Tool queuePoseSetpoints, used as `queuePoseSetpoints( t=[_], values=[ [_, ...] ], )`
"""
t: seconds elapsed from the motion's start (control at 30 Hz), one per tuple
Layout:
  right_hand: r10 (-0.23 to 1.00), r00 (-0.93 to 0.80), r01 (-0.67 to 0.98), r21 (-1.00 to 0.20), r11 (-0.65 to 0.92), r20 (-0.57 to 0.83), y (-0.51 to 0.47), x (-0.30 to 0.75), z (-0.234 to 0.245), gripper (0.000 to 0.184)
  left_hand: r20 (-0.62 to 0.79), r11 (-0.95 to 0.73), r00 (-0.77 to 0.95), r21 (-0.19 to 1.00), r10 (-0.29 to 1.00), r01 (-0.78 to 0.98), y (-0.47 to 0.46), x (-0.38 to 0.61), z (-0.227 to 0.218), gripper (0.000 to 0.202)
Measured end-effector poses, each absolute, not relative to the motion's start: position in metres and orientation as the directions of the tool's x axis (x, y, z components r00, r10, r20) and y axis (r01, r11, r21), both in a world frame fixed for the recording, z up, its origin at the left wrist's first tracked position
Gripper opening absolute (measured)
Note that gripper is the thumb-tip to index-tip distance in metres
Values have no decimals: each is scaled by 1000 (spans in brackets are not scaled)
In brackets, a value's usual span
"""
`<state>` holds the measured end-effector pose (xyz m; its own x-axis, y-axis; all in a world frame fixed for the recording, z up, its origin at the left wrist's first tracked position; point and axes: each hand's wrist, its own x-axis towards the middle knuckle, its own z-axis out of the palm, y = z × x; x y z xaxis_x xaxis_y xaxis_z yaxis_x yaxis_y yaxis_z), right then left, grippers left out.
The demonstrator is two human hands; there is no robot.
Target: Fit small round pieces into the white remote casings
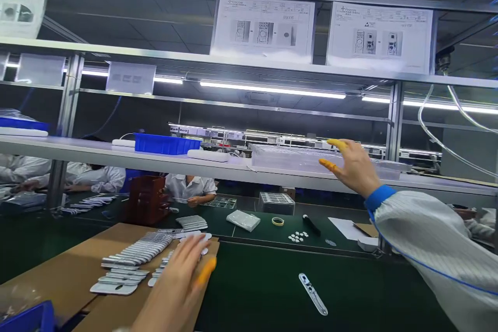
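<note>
The left hand [176, 276] is spread, thumb apart from the fingers, above the cardboard [73, 262] that covers the left part of the green desk [257, 290]. Overlapping white panels [142, 249] lie in rows on that cardboard, just beside and partly behind this hand; whether it touches any of them, I cannot tell. The right hand [356, 168] is raised to the shelf [229, 167], thumb and index finger apart, both in yellow covers. It is in front of the clear plastic trays [286, 158] near the shelf's front edge; contact with them cannot be made out. A slim, light-coloured part [313, 294] with dark openings lies aslant on the desk, right of the middle and towards the near edge.

Along the desk's far edge, from left to right, are a wrapped pack [243, 220], a tape roll [277, 221], small white pieces [298, 237] and a black tool [312, 225]. A blue bin [165, 143] stands on the shelf, left of the trays. Beyond the desk sits a co-worker in white [194, 188].
</note>
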<state>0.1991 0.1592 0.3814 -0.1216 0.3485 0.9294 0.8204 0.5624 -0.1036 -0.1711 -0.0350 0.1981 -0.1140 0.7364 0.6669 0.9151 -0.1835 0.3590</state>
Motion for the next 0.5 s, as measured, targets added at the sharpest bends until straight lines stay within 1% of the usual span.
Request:
queuePoseSetpoints(
  t=[0.03, 0.07, 0.1, 0.13, 0.17, 0.2, 0.27, 0.3, 0.37, 0.5],
  values=[
    [331, -237, 850, 30, 525, 913, 161, 193, 386, 67, 734, -218, -40, 252, 678, 943, -15, -169, 230, 44],
    [369, -308, 861, 92, 500, 877, 166, 187, 389, 66, 784, -244, 44, 139, 619, 960, 5, -165, 262, 44],
    [422, -349, 867, 117, 485, 836, 171, 183, 392, 63, 815, -256, 131, 22, 564, 966, 26, -161, 292, 44],
    [473, -373, 870, 123, 478, 798, 177, 179, 394, 58, 819, -227, 180, -62, 545, 972, 47, -159, 318, 45],
    [511, -386, 871, 122, 476, 768, 183, 178, 394, 55, 818, -183, 190, -105, 544, 977, 67, -158, 341, 45],
    [535, -394, 871, 117, 477, 748, 190, 176, 395, 52, 793, -137, 171, -111, 584, 984, 86, -159, 359, 46],
    [550, -389, 872, 104, 478, 739, 200, 176, 396, 49, 702, -11, 10, -3, 712, 1000, 118, -169, 384, 46],
    [551, -385, 873, 99, 478, 740, 204, 175, 397, 49, 673, 23, -42, 36, 738, 999, 131, -177, 392, 45],
    [552, -380, 874, 91, 478, 742, 211, 172, 399, 48, 632, 75, -120, 97, 766, 992, 152, -193, 403, 42],
    [572, -372, 876, 72, 477, 731, 226, 158, 405, 48, 628, 118, -191, 156, 754, 981, 180, -212, 418, 38]
  ],
)
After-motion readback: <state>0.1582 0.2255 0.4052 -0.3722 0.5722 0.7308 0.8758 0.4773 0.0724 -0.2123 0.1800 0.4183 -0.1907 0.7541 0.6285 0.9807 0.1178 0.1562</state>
